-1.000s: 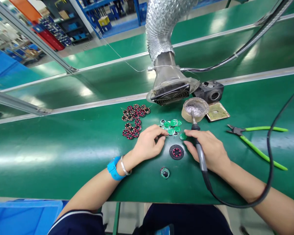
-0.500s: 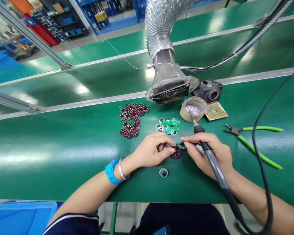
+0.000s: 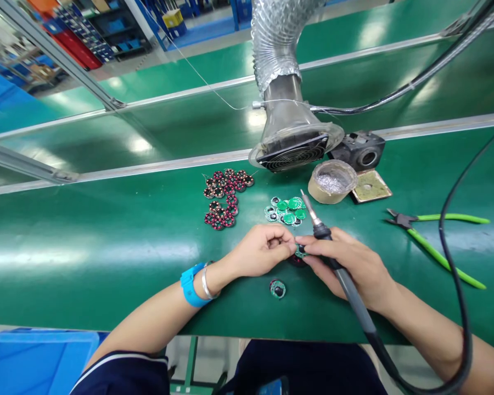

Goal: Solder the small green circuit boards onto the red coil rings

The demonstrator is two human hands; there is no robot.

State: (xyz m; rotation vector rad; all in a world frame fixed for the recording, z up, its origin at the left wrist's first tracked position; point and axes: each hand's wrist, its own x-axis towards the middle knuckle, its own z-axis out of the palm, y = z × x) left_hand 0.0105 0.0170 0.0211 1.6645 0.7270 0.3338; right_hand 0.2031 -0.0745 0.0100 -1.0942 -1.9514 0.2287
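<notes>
My right hand (image 3: 356, 266) is closed around the handle of a soldering iron (image 3: 346, 280), its bare tip pointing up and away from me. The fingertips of that same hand pinch a small round green circuit board (image 3: 300, 252). Fingers bent, my left hand (image 3: 263, 249) pinches at the board's left edge. Just under the board lies a black-and-red ring-shaped part (image 3: 298, 262), mostly covered by the fingers. Nearer to me, a round part with a board on it (image 3: 277, 288) rests on the green table (image 3: 107, 263).
Several black-and-red ring parts (image 3: 224, 200) lie at the left, and a pile of round boards (image 3: 288, 210) lies beyond my hands. Behind stand a solder bowl (image 3: 332, 181), a sponge tray (image 3: 371, 186), an iron stand (image 3: 362, 151) and a fume hood (image 3: 296, 145). Green-handled cutters (image 3: 436, 241) lie right.
The board has come down and left onto the ring part, and my two hands are closer together. The iron's tip has left the solder bowl's opening. The view has shifted slightly.
</notes>
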